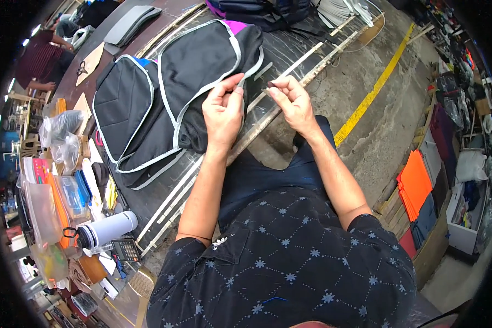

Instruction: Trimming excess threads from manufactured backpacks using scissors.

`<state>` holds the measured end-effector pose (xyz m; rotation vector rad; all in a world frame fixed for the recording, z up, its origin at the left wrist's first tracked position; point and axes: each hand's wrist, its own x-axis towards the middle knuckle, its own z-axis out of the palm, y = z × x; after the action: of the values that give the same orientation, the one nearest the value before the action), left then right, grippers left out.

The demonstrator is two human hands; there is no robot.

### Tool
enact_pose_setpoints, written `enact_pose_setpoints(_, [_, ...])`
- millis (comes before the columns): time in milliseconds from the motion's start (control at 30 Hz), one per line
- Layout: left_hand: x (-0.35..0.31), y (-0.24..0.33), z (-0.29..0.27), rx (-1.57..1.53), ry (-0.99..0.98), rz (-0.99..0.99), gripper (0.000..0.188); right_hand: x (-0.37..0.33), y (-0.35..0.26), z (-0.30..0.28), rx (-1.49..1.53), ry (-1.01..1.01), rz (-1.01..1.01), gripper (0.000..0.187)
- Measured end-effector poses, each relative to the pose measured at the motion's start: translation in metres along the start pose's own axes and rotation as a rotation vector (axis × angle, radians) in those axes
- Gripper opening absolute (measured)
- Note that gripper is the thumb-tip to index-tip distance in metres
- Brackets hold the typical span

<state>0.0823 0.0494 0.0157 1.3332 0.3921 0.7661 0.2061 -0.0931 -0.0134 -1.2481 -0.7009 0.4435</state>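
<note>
A black fabric bag panel with light grey edge binding (199, 57) lies on the dark table, sewn or laid against a second, smaller black panel (123, 104). My left hand (223, 116) is closed in a pinch on the bound edge of the larger panel, at its right side. Just to the right, my right hand (295, 105) is raised off the table edge, thumb and forefinger pinched together. A tiny dark thing (270, 85) shows at its fingertips, too small to name. Magenta and blue fabric peeks out along the panels' top edges.
A dark backpack (265, 12) lies at the table's far end. To the left are a lavender bottle (112, 228), a calculator (127, 250), plastic bags (61, 131) and scissors (82, 68). Another person (38, 60) stands far left. Orange sheets (414, 183) are stacked at right.
</note>
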Motion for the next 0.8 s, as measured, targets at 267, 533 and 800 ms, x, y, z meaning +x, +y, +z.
enact_pose_setpoints(267, [0.001, 0.034, -0.010, -0.168, 0.031, -0.065, 0.028, 0.027, -0.022, 0.046, -0.039, -0.072, -0.201, 0.022])
enact_pose_setpoints(533, [-0.002, 0.043, -0.018, -0.190, 0.036, -0.049, 0.028, 0.033, -0.034, 0.053, -0.280, -0.114, -0.297, 0.020])
enact_pose_setpoints(800, [-0.004, 0.045, -0.027, -0.215, -0.011, -0.073, 0.028, 0.039, -0.027, 0.050, -0.252, -0.158, -0.317, 0.017])
